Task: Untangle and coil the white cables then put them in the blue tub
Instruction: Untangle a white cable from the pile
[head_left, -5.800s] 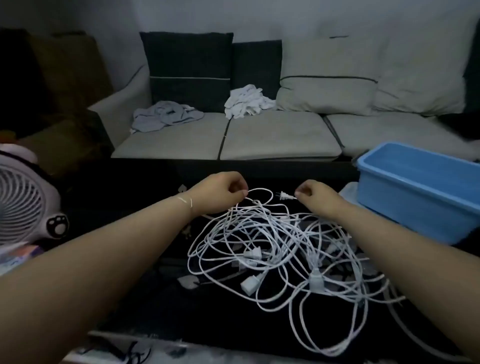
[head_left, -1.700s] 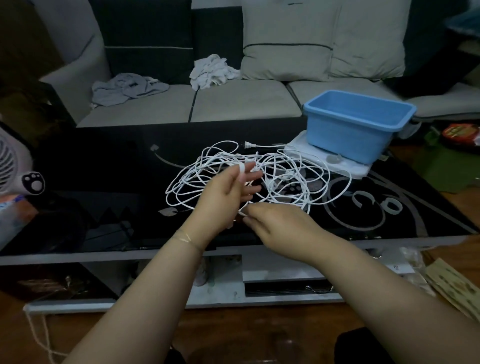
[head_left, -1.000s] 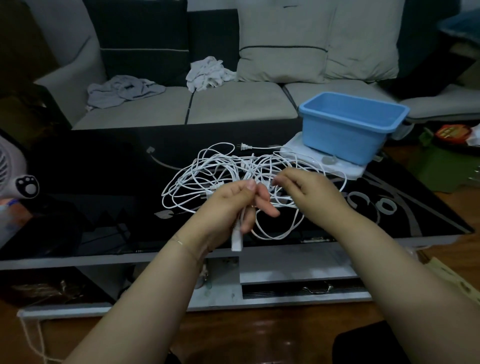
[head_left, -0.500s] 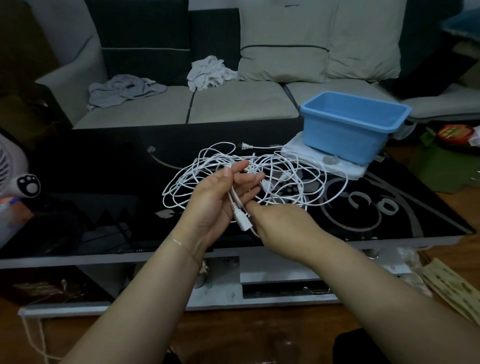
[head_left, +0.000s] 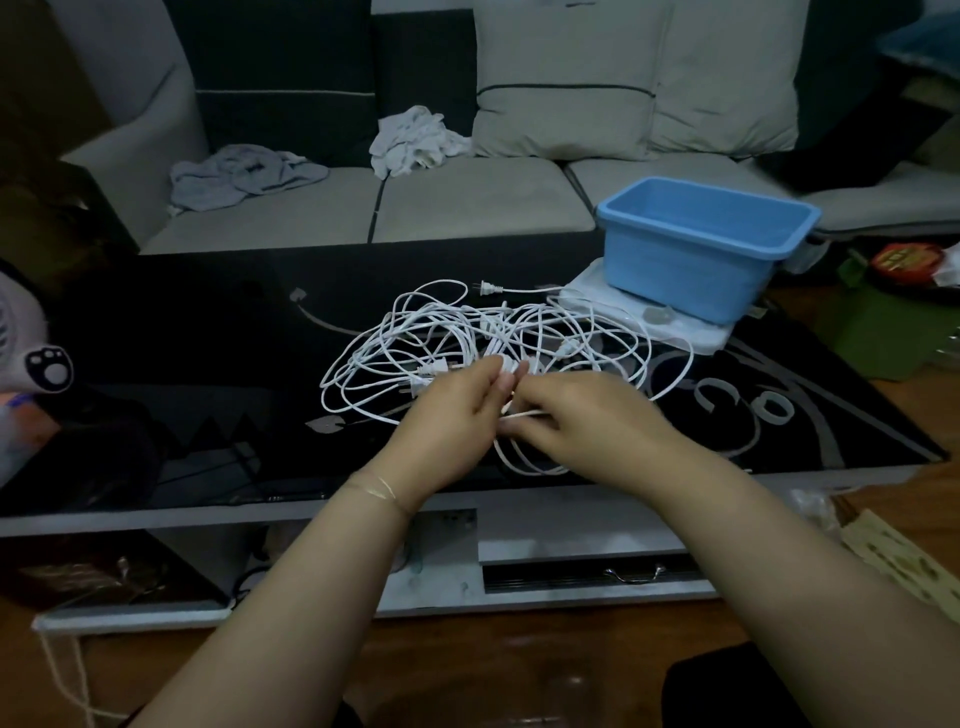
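A tangle of white cables (head_left: 467, 343) lies on the black glass table (head_left: 182, 374), with one plug (head_left: 487, 288) sticking out at the far side. My left hand (head_left: 452, 421) and my right hand (head_left: 592, 421) meet just in front of the tangle. Both pinch a strand of white cable (head_left: 524, 414) between their fingertips, and a small loop hangs below them. The blue tub (head_left: 701, 244) stands empty at the far right of the table, on a white flat box (head_left: 654, 322).
A grey sofa (head_left: 467, 208) with cushions and crumpled cloths runs behind the table. A fan (head_left: 31, 353) stands at the left edge. A drawer (head_left: 597, 571) sits under the table top. A green item (head_left: 893, 322) and packets lie on the wooden floor at right.
My left hand has turned palm down and closed its fingers on the cable. My right hand has moved up beside it, and the connector that lay in my left palm is hidden.
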